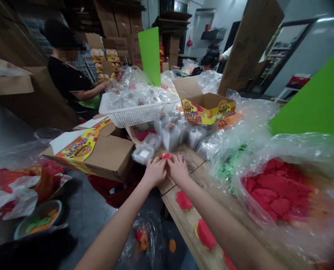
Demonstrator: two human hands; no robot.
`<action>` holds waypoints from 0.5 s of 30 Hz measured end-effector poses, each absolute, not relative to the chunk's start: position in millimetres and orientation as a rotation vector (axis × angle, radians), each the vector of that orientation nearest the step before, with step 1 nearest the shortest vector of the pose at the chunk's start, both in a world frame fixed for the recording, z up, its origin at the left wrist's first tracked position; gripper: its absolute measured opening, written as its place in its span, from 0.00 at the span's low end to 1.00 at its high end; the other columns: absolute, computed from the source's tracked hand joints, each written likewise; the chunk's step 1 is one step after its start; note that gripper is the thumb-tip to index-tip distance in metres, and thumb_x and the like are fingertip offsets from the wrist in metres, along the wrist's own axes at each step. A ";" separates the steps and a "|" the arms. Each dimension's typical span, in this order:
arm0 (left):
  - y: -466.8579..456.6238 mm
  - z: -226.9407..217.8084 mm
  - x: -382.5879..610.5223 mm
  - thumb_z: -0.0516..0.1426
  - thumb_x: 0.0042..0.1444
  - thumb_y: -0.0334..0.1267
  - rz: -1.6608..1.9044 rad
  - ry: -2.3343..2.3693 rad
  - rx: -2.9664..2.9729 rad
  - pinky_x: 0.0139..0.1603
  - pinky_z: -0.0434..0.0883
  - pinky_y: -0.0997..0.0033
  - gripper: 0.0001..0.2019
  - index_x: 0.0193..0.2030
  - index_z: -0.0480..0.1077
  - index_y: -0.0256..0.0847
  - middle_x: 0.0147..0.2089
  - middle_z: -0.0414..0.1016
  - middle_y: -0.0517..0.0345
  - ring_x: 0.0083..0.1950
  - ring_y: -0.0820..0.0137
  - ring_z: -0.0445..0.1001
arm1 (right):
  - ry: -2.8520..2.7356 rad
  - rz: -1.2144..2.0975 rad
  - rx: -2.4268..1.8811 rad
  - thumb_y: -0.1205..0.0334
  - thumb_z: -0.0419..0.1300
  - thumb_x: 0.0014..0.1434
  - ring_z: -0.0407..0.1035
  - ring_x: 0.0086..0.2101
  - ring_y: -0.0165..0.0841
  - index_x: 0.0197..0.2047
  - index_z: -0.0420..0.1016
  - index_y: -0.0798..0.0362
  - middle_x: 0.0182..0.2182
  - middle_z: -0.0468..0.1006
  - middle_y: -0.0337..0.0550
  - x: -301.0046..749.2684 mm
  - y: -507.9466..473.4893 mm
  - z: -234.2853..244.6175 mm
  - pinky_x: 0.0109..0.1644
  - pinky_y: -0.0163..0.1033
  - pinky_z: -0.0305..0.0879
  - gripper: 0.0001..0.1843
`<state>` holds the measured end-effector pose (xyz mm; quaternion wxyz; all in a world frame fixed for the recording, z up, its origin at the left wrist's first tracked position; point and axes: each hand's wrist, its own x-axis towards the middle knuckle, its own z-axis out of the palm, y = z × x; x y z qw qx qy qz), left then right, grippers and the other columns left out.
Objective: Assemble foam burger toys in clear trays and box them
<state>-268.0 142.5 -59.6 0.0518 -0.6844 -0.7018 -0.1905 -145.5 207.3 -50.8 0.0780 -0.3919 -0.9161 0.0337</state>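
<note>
I'm pinching a red candy piece between my left hand and right hand, both clenching it, just beside the clear plastic tubs.

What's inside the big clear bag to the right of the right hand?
The clear plastic bag holds a heap of flat red pieces, probably gummy candy. Anything beneath the top layer is covered, and the crumpled plastic hides the bag's lower part.

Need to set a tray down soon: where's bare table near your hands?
Bare wood of the table shows past the right hand, before the clear plastic tubs, and nearer you, around the red pieces. Crowded: the tubs and white basket ahead, and the plastic bag of red pieces along the right edge.
</note>
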 end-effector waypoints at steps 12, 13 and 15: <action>121.7 -60.3 -271.3 0.43 0.54 0.24 -0.663 -2.113 -2.021 0.55 0.62 0.63 0.24 0.59 0.54 0.34 0.54 0.64 0.45 0.55 0.66 0.63 | -2.780 0.173 -0.995 0.69 0.43 0.60 0.43 0.60 0.42 0.54 0.65 0.48 0.56 0.61 0.47 -126.3 219.7 -42.3 0.55 0.48 0.53 0.21; 119.7 -61.1 -272.6 0.42 0.54 0.23 -0.661 -2.119 -1.996 0.57 0.60 0.62 0.24 0.59 0.54 0.33 0.55 0.64 0.44 0.56 0.66 0.62 | -2.774 0.151 -0.963 0.70 0.43 0.60 0.42 0.60 0.42 0.56 0.63 0.48 0.57 0.60 0.47 -126.8 219.1 -44.1 0.55 0.47 0.52 0.22; 116.2 -63.0 -274.0 0.43 0.54 0.23 -0.613 -2.106 -2.010 0.57 0.59 0.60 0.23 0.57 0.58 0.34 0.55 0.65 0.46 0.58 0.64 0.61 | -2.807 0.098 -0.906 0.69 0.44 0.60 0.39 0.61 0.44 0.57 0.61 0.47 0.59 0.56 0.48 -130.8 218.5 -48.3 0.57 0.50 0.49 0.23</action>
